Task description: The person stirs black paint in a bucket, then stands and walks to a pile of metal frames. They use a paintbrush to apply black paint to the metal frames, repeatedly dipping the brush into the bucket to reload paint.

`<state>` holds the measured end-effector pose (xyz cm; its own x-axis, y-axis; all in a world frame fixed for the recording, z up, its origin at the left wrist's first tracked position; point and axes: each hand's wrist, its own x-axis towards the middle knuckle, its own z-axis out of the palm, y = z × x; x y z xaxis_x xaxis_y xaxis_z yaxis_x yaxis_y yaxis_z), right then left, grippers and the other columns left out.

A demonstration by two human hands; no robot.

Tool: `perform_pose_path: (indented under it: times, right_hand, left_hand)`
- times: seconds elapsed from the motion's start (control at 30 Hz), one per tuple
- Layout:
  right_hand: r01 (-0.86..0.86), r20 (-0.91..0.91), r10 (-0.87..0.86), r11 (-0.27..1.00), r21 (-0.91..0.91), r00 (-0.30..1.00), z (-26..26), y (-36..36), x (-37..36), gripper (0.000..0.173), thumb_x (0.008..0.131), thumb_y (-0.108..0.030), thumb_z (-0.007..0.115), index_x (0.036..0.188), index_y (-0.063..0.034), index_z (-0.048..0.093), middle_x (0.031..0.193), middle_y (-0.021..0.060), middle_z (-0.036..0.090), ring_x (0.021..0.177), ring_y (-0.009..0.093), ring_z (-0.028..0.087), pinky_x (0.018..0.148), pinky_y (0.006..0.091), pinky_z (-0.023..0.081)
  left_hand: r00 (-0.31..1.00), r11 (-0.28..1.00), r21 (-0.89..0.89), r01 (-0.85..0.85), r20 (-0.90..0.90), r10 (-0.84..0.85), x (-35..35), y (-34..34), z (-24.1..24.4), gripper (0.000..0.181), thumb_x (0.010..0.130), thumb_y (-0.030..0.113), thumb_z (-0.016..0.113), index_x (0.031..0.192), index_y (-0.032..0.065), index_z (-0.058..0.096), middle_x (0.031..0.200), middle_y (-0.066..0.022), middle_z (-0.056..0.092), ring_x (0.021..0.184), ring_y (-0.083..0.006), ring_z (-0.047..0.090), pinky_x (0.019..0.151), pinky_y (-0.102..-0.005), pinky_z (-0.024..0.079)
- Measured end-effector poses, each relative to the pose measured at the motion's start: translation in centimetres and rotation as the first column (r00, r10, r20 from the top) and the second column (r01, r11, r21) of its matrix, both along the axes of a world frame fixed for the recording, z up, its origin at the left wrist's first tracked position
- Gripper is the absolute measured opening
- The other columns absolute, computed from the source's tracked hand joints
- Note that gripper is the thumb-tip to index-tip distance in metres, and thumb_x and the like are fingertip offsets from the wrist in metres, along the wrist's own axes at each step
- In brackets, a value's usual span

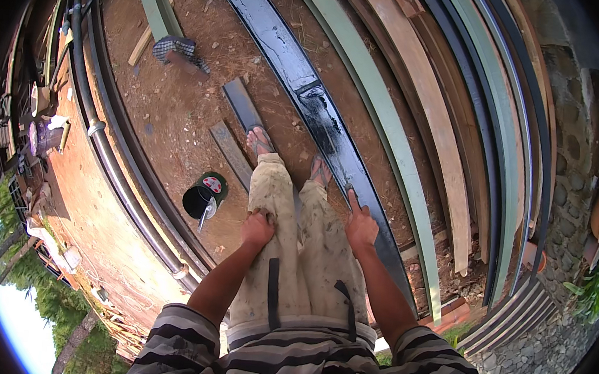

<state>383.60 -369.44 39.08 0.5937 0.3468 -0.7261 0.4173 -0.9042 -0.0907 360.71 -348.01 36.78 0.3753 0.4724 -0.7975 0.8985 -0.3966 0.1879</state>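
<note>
A long steel beam (pixel 284 43) lies diagonally before me, its face partly coated in glossy black paint. My right hand (pixel 362 226) grips a thin handle, with the index finger stretched along it. The handle reaches up the beam towards a dark bar across its face, which looks like a paint roller head (pixel 308 86); the rod between is hard to make out against the wet paint. Curled on the knee of my stained trousers (pixel 273 185), my left hand (pixel 258 228) shows nothing in it. Left of that knee, a dark paint can (pixel 220 183) has a light-coloured tool (pixel 205 214) at its mouth.
Pale green steel beams (pixel 384 120) and wooden planks (pixel 418 80) run along the right. Short steel pieces (pixel 243 103) lie by my feet. A checked cloth (pixel 176 48) rests at a green beam's end. Long pipes (pixel 116 172) line the left, beside a stone wall-free dirt strip (pixel 178 114).
</note>
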Motion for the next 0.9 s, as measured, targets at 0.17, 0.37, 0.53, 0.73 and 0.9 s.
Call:
perform_pose_path:
  times: [0.17,0.37,0.53,0.73,0.9]
  right_hand:
    - [0.014,0.01,-0.014,0.999,-0.038,1.0,1.1,-8.0,-2.9,0.078,0.099,-0.019,0.067,0.165,-0.0435,0.034,0.107,0.0189,0.065,0.08,0.043,0.071,0.07,0.0544,0.059]
    - [0.04,0.0,-0.04,0.996,-0.075,0.999,4.4,-16.9,-5.9,0.076,0.098,-0.018,0.066,0.164,-0.0429,0.038,0.104,0.0196,0.064,0.078,0.043,0.069,0.068,0.0548,0.057]
    - [0.042,0.011,-0.041,0.997,-0.071,0.999,7.8,-22.3,-8.3,0.067,0.1,-0.015,0.059,0.16,-0.0406,0.043,0.11,0.0192,0.064,0.08,0.044,0.071,0.07,0.0557,0.059]
    - [0.101,-0.101,-0.132,0.959,-0.265,0.986,8.8,-27.5,-10.7,0.065,0.101,-0.015,0.06,0.16,-0.0379,0.045,0.107,0.0167,0.063,0.081,0.041,0.07,0.071,0.0535,0.058]
    - [0.067,-0.045,-0.075,0.986,-0.15,0.996,3.3,-22.1,-7.8,0.069,0.101,-0.016,0.06,0.161,-0.0419,0.041,0.113,0.0184,0.064,0.08,0.042,0.072,0.071,0.0532,0.059]
  left_hand:
    - [1.0,1.0,0.008,0.027,-0.014,-0.027,0.0,-0.1,-0.2,0.031,0.095,0.03,0.063,0.118,0.0121,0.073,0.128,-0.0157,0.07,0.122,-0.0414,0.065,0.102,-0.0516,0.054]
    - [0.998,0.999,0.007,0.046,-0.035,-0.046,0.8,-0.2,0.2,0.031,0.095,0.03,0.063,0.119,0.0128,0.073,0.127,-0.0152,0.071,0.12,-0.0402,0.066,0.101,-0.0514,0.055]
    - [0.993,0.993,0.032,0.114,-0.036,-0.113,0.9,-0.2,0.1,0.03,0.094,0.029,0.064,0.118,0.0137,0.073,0.125,-0.0142,0.071,0.117,-0.039,0.067,0.099,-0.0508,0.056]
    - [0.992,0.992,0.032,0.12,-0.04,-0.118,0.8,-0.3,-0.2,0.03,0.094,0.028,0.065,0.119,0.0131,0.074,0.124,-0.0148,0.071,0.117,-0.0395,0.067,0.1,-0.05,0.055]
    - [0.99,0.992,0.007,0.129,-0.055,-0.128,0.6,-0.3,-0.6,0.031,0.093,0.029,0.066,0.118,0.0122,0.074,0.124,-0.015,0.072,0.117,-0.0393,0.066,0.101,-0.0494,0.054]
